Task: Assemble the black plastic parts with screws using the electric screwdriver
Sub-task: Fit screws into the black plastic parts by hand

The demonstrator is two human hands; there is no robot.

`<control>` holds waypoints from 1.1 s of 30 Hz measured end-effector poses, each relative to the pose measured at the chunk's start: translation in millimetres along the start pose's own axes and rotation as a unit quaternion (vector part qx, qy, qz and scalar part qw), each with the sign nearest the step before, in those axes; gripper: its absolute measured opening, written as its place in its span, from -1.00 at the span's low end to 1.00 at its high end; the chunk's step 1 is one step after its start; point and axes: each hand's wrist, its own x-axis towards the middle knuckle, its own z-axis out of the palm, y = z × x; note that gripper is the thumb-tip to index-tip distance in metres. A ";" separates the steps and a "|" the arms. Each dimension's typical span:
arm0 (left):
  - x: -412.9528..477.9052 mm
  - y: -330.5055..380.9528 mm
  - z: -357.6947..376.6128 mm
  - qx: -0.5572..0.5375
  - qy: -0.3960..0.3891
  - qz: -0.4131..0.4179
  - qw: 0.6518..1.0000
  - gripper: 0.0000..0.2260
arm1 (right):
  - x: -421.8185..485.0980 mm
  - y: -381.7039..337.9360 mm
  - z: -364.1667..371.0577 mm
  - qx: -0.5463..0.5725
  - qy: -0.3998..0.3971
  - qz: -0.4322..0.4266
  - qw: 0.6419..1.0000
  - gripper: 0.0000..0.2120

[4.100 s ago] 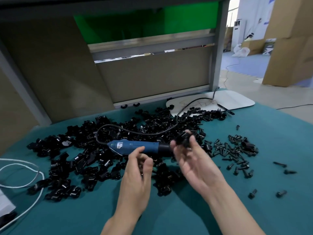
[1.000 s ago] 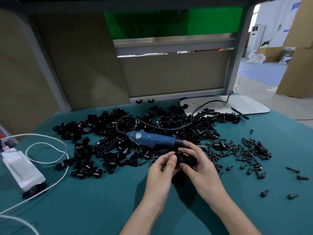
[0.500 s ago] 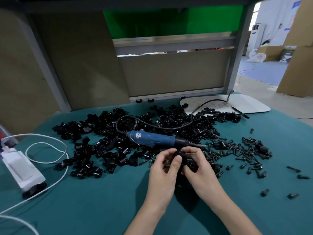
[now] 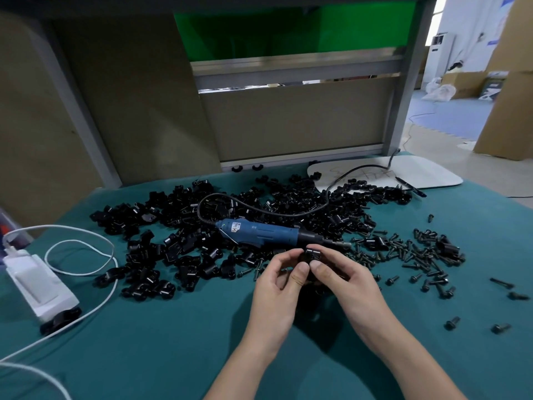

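Both my hands meet over the green mat, just in front of the blue electric screwdriver [image 4: 261, 232], which lies on its side with its bit pointing right. My left hand [image 4: 278, 281] and my right hand [image 4: 343, 277] pinch one small black plastic part [image 4: 311, 254] between thumbs and fingertips. Most of that part is hidden by my fingers. A wide heap of black plastic parts [image 4: 184, 249] spreads behind and to the left. Black screws [image 4: 415, 252] lie scattered to the right.
A white power adapter [image 4: 37, 284] with a looping white cable [image 4: 80, 249] sits at the left edge. A white board [image 4: 403, 174] lies at the back right, the screwdriver's black cord [image 4: 259, 209] running across it. Loose screws [image 4: 451, 323] dot the right.
My hands have risen slightly with the black part and turned it between the fingertips. The screwdriver has not moved.
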 end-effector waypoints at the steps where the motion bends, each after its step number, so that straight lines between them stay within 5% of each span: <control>1: 0.1 -0.3 0.4 -0.002 -0.001 0.001 1.000 -0.78 | 0.0 0.5 -0.7 -0.002 -0.002 0.002 1.000 -0.70; 9: 3.5 0.6 1.0 -0.010 -0.006 0.003 1.000 -0.70 | 1.2 1.3 -0.8 0.003 -0.004 0.010 1.000 -0.76; 14: 5.5 4.0 -15.2 0.103 0.108 0.027 0.988 -0.79 | 4.2 -6.8 -11.0 0.230 0.069 0.056 0.969 -0.64; 19: -0.8 1.9 -33.6 0.335 0.088 0.059 0.936 -0.86 | -10.9 -23.0 -35.0 0.324 0.113 0.069 0.937 -0.59; 24: -1.9 -5.0 -32.8 0.557 0.016 0.100 0.825 -0.75 | -24.9 -26.3 -59.2 0.349 0.192 0.068 0.915 -0.67; 33: 0.0 -10.0 -32.2 0.608 -0.038 0.142 0.780 -0.66 | -20.1 -17.3 -52.7 0.311 0.176 0.105 0.928 -0.73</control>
